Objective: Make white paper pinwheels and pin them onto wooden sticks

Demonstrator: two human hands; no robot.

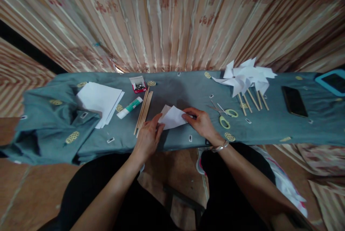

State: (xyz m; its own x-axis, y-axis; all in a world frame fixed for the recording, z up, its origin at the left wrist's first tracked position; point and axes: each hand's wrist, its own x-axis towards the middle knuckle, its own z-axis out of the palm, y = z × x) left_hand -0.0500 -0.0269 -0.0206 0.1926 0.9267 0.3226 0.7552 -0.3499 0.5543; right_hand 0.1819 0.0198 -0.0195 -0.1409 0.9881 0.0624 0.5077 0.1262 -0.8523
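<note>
In the head view we see both hands over the cloth [175, 85], working on a folded sheet [175, 116]. Our left hand [148, 134] grasps its left end between thumb and fingers; our right hand [199, 120] pinches its right corner. The sheet sits between the hands, near the cloth's front edge; whether it touches the cloth we cannot tell. Just beside the left hand we have sticks [144, 110], then a tube [129, 107] and an open box [140, 91] of small metal pieces. Farther left lies paper [99, 96]. Right of the right hand we see scissors [224, 122], blades apart, with pinwheels [242, 74] behind them and a phone [294, 101] farther right.
</note>
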